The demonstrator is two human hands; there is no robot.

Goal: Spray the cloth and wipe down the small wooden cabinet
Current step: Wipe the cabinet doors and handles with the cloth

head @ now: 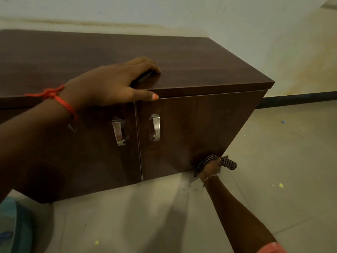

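The single head view looks down and forward, close above the cabinet (182, 70) front.

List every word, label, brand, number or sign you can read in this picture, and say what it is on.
None can be read.
Dark brown wooden cabinet: plain wood grain, no label.
Curved silver metal door handles: no marking.
Black-and-white checked cloth in the right hand: pattern only.
Pale tiled floor: coloured specks, no text.

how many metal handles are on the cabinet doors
2. One curved silver metal handle sits on the left door of the dark brown wooden cabinet; the other silver handle is on the right door, just across the door seam. The left forearm may hide more.
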